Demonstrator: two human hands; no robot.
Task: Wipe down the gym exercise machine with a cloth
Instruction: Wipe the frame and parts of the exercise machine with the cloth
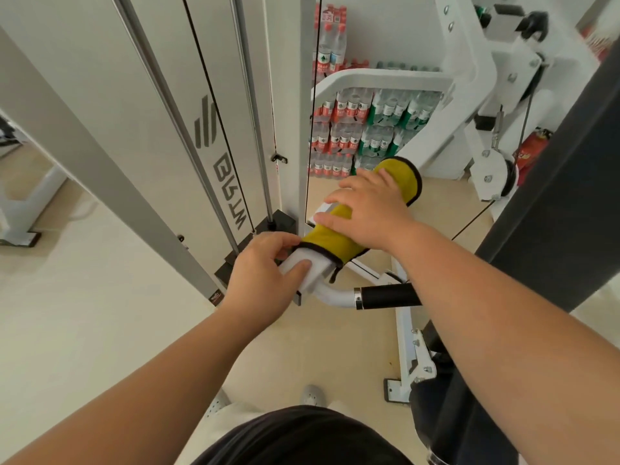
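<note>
From the head view, the yellow cloth [401,179] lay wrapped over the white arm [321,266] of the exercise machine [144,95], covering the stretch that ran up and away from the person. The right hand [372,209] lay flat on top of the cloth, its fingers [339,196] straight, slightly spread, and pressing the fabric against the metal. The left hand [265,276] gripped the bare lower end of the same arm just below the cloth's dark hem, fingers [285,241] curled round the bar and thumb laid across its white face. Whether those fingertips also pinched the hem could not be told. A black handle grip [389,296] stuck out sideways just below the arm. Stacked packs of bottled water [369,129] stood behind the frame on the pale floor [84,313].

The step in hand looked like wiping this arm, with the left hand steadying it. The lower end and the handle grip were not under the cloth, so much seemed left to do. The next move would probably call for sliding the cloth along the bar under steady palm pressure while the left hand held the arm against swinging.
</note>
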